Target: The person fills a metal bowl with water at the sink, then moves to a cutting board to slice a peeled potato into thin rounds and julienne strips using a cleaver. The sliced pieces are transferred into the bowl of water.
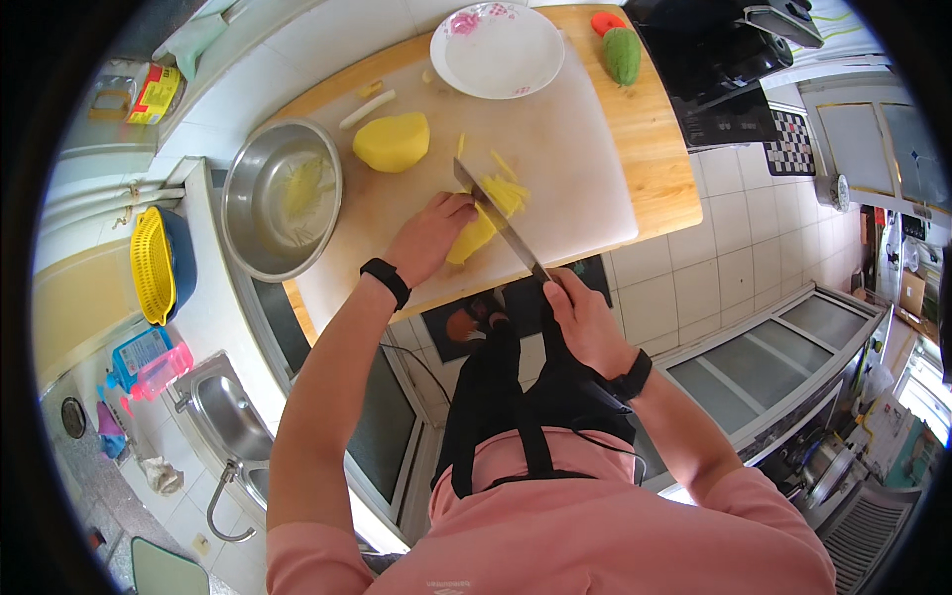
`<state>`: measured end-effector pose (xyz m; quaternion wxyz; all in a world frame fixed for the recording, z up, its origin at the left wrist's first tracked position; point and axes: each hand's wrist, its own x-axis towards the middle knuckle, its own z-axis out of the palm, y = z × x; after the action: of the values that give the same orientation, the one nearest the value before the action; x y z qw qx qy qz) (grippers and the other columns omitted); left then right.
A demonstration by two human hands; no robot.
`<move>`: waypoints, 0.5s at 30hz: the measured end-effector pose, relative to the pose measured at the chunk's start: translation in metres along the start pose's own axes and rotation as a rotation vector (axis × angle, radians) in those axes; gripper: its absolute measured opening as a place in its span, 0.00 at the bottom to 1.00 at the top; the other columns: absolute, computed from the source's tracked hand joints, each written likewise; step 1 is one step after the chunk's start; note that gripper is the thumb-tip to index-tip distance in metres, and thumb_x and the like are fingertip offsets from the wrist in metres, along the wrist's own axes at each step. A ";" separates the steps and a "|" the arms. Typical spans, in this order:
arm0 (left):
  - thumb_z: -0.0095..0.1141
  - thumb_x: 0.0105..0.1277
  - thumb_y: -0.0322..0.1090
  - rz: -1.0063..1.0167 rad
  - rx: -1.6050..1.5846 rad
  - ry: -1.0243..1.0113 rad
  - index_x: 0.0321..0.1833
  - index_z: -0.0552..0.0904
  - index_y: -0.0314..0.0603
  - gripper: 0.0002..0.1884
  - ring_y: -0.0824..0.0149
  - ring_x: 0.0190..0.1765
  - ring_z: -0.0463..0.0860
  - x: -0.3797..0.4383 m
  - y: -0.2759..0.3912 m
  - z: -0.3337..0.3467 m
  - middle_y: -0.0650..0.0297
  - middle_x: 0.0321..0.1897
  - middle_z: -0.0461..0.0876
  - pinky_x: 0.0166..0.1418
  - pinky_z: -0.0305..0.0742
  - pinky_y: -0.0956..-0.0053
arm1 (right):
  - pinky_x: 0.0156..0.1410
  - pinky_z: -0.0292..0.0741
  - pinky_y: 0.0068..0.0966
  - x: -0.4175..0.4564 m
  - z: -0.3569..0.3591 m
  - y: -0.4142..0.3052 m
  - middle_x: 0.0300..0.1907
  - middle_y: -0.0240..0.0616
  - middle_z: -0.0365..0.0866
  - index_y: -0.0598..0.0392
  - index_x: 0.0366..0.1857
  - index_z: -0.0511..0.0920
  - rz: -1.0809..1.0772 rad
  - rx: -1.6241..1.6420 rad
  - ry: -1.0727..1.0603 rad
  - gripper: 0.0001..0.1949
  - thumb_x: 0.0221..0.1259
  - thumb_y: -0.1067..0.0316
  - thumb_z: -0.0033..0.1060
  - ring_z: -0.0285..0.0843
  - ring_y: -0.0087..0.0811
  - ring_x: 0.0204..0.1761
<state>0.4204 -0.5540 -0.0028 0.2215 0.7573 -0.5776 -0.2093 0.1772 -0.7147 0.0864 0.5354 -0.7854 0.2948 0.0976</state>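
Observation:
My right hand (pixel 587 316) grips the handle of a kitchen knife (pixel 506 227), whose blade slants up and left across the white cutting board (pixel 580 171). Against the left side of the blade, the bent fingers of my left hand (pixel 439 234) press on sliced yellow potato (pixel 474 236). Cut potato strips (pixel 506 195) lie in a small heap just right of the blade, with a few stray ones above. A large peeled potato piece (pixel 392 143) rests farther up the board. To the left, a steel bowl (pixel 238 201) holds potato shreds (pixel 305 192), seemingly in water.
A floral white plate (pixel 497 52) stands at the board's far edge. Beyond it on the wooden table (pixel 662 163) are a green vegetable (pixel 621 56) and a red-orange piece (pixel 606 24). A pale stick (pixel 367 109) lies near the potato. At lower left is a sink (pixel 230 413).

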 end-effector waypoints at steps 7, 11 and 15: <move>0.54 0.66 0.19 0.016 -0.011 0.034 0.61 0.81 0.38 0.20 0.53 0.70 0.76 0.001 -0.005 0.006 0.61 0.66 0.79 0.72 0.79 0.63 | 0.54 0.81 0.42 0.011 0.014 0.017 0.44 0.60 0.88 0.59 0.64 0.77 0.008 0.043 -0.009 0.18 0.88 0.56 0.47 0.86 0.64 0.49; 0.57 0.66 0.19 0.020 -0.018 0.048 0.61 0.81 0.38 0.20 0.52 0.70 0.76 -0.003 -0.005 0.006 0.60 0.66 0.80 0.71 0.79 0.62 | 0.54 0.81 0.41 0.005 0.002 -0.001 0.43 0.60 0.88 0.59 0.65 0.76 -0.007 -0.006 -0.019 0.19 0.88 0.55 0.46 0.86 0.63 0.47; 0.57 0.66 0.19 0.036 -0.032 0.099 0.61 0.81 0.38 0.20 0.53 0.71 0.76 0.001 -0.005 0.007 0.60 0.67 0.80 0.72 0.79 0.61 | 0.50 0.81 0.44 0.013 0.015 0.008 0.42 0.61 0.87 0.58 0.66 0.76 0.051 0.027 -0.008 0.19 0.88 0.55 0.47 0.85 0.65 0.47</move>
<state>0.4200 -0.5541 -0.0114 0.2655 0.7526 -0.5760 -0.1769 0.1855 -0.7077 0.0681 0.5445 -0.7701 0.3136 0.1104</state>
